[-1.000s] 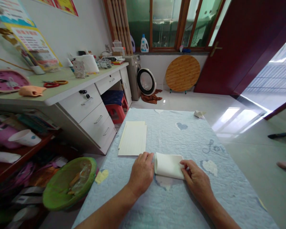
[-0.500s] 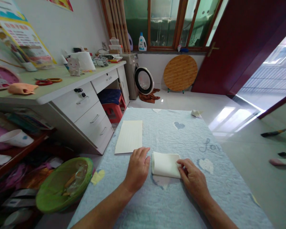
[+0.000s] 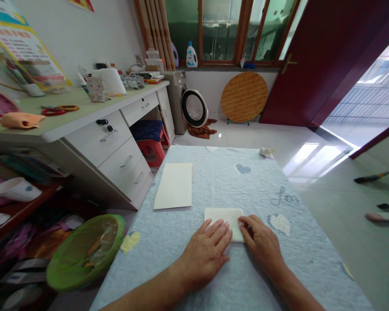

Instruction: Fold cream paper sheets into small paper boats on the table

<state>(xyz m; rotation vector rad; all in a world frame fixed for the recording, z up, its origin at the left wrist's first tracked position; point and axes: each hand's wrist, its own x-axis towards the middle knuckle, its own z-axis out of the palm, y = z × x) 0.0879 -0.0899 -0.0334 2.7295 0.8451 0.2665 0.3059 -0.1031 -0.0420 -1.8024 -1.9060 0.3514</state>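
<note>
A folded cream paper (image 3: 221, 216) lies flat on the pale blue quilted cloth (image 3: 240, 185) in front of me. My left hand (image 3: 206, 252) rests palm down on its near left part, fingers stretched out and flat. My right hand (image 3: 261, 244) holds the paper's near right corner, its fingers curled and pressed against the edge. A stack of cream sheets (image 3: 174, 185) lies further off to the left on the same cloth.
A green bowl (image 3: 84, 250) with scraps sits low at the left. A white desk with drawers (image 3: 106, 138) stands beyond it, with scissors (image 3: 55, 110) on top. A small folded paper piece (image 3: 266, 151) lies at the cloth's far edge. Open tiled floor on the right.
My left hand has moved from beside the paper onto it and pressed it flat; the curved fold at the left has been flattened. My right hand has stayed at the right corner.
</note>
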